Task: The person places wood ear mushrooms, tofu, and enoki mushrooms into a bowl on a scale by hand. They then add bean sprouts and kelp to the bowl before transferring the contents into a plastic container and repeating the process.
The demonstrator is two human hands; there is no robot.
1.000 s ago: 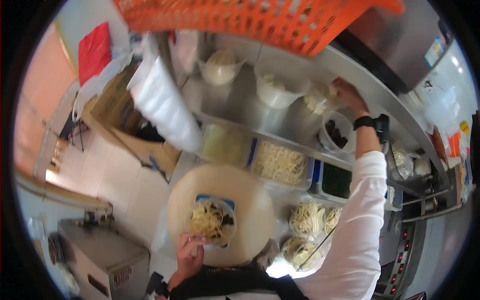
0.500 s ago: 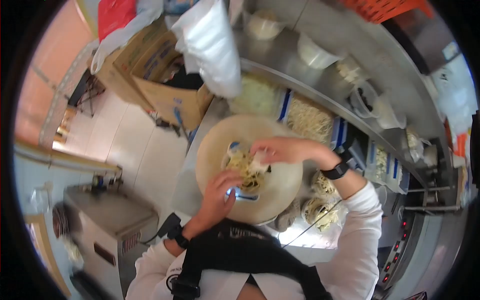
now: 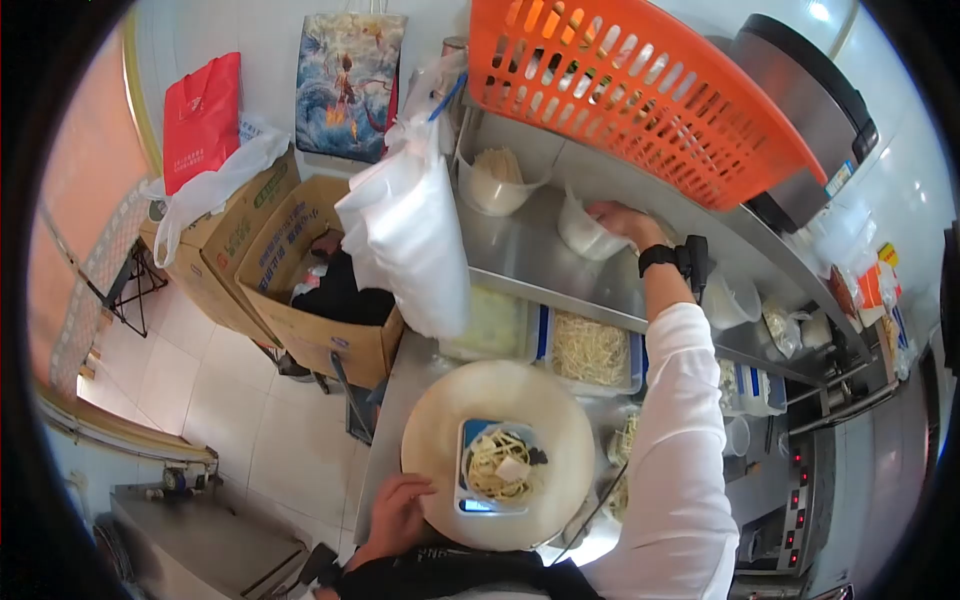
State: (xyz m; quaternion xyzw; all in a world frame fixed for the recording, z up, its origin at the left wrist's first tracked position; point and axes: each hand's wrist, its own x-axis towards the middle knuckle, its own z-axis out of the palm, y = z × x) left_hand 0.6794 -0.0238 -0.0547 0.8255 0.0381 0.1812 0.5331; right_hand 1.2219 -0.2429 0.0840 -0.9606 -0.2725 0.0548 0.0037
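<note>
A thick round board (image 3: 565, 440) lies on the counter with a kitchen scale (image 3: 477, 507) on it, its display lit. A clear bowl on the scale holds pale noodle-like strands (image 3: 490, 470), a pale square chunk (image 3: 513, 469) and some dark pieces (image 3: 538, 456). My left hand (image 3: 400, 508), fingers loosely stretched, is at the board's left edge and holds nothing. Up on the steel shelf, my right hand (image 3: 622, 218) reaches into a white plastic tub (image 3: 590, 236). Its fingertips are hidden inside, so I cannot see what they touch.
Behind the board are tubs of pale strips (image 3: 590, 350) and a pale greenish food (image 3: 490, 325). Another tub (image 3: 497, 185) stands on the shelf, below an orange basket (image 3: 640, 100). A white plastic bag (image 3: 405, 235) hangs left, near open cardboard boxes (image 3: 300, 290).
My right hand has gone from above the bowl to the tub on the shelf. My left hand has drawn back to the board's left edge. The view has tilted upward.
</note>
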